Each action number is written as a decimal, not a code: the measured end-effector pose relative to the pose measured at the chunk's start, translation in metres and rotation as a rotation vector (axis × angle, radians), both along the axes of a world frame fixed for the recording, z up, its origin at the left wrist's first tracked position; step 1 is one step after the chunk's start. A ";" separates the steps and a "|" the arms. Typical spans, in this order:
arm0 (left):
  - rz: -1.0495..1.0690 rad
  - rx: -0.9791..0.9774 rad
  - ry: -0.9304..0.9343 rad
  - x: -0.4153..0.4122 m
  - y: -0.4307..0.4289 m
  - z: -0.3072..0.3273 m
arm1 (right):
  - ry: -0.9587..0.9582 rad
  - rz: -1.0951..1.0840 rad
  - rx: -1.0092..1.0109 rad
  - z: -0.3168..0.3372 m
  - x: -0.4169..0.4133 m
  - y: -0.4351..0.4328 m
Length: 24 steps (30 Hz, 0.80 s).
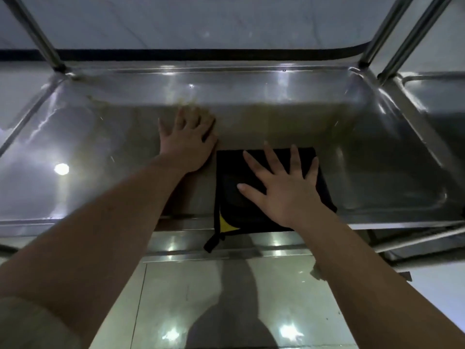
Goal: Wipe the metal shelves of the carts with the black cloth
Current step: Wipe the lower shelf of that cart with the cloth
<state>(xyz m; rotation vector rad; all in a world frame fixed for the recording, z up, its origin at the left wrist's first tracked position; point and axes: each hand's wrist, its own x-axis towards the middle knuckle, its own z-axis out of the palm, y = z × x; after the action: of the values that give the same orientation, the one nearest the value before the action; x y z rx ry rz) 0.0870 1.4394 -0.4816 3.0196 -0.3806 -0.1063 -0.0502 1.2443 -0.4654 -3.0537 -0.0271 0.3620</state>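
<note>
A shiny metal cart shelf (100, 152) with a raised rim fills the middle of the head view. A folded black cloth (231, 172) with a yellow corner and a small loop lies flat on it, overhanging the near rim. My right hand (284, 187) presses flat on the cloth with fingers spread. My left hand (187, 139) rests flat on the bare metal just left of the cloth, fingers reaching toward the shelf's back wall. A brownish smear runs along the shelf behind both hands.
Upright metal posts rise at the back left (37, 39) and back right (385, 34) corners. A second cart's shelf (437, 96) adjoins on the right. A lower shelf edge (226, 253) and a glossy tiled floor (226, 311) lie below.
</note>
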 end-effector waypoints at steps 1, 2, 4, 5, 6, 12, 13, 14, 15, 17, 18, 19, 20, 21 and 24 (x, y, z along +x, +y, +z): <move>-0.004 0.011 -0.001 0.000 -0.001 -0.002 | -0.011 -0.003 -0.003 -0.002 0.008 -0.002; -0.008 0.012 0.000 0.000 -0.001 -0.003 | -0.020 -0.006 0.002 -0.004 0.020 -0.005; -0.011 0.008 0.007 -0.001 -0.001 -0.003 | -0.040 -0.019 0.021 -0.006 0.052 -0.013; -0.007 0.007 0.014 -0.001 0.000 -0.003 | -0.046 -0.027 0.025 -0.006 0.071 -0.017; -0.001 0.003 0.020 0.000 0.000 -0.003 | -0.046 -0.037 0.022 -0.006 0.092 -0.021; 0.001 -0.009 0.005 0.001 0.001 -0.004 | -0.060 -0.058 0.031 -0.007 0.167 -0.017; 0.006 -0.009 0.006 0.000 0.002 -0.003 | -0.064 -0.041 0.034 -0.007 0.165 -0.016; 0.008 -0.005 0.007 0.000 0.002 -0.003 | -0.060 -0.019 0.042 -0.006 0.158 -0.016; 0.008 -0.003 0.007 -0.001 0.002 -0.003 | -0.050 0.003 0.052 -0.004 0.147 -0.016; 0.021 -0.015 0.008 -0.001 0.001 -0.004 | -0.012 0.045 0.065 -0.001 0.112 -0.017; 0.027 -0.021 0.008 -0.001 0.001 -0.004 | 0.011 0.066 0.063 0.001 0.088 -0.015; 0.029 -0.024 0.009 -0.001 0.001 -0.004 | 0.034 0.092 0.054 0.002 0.062 -0.014; 0.030 -0.025 0.007 -0.001 0.001 -0.004 | 0.051 0.125 0.040 0.002 0.035 -0.011; 0.029 -0.025 0.004 -0.001 0.000 -0.004 | 0.056 0.151 0.023 0.002 0.012 -0.010; 0.023 -0.023 -0.008 -0.001 -0.002 -0.004 | 0.037 0.140 0.030 0.004 0.008 -0.016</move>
<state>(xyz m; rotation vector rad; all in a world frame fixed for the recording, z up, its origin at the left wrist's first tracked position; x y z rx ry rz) 0.0863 1.4379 -0.4857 3.0018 -0.3450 -0.0872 -0.0425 1.2288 -0.4616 -3.0231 -0.2431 0.4224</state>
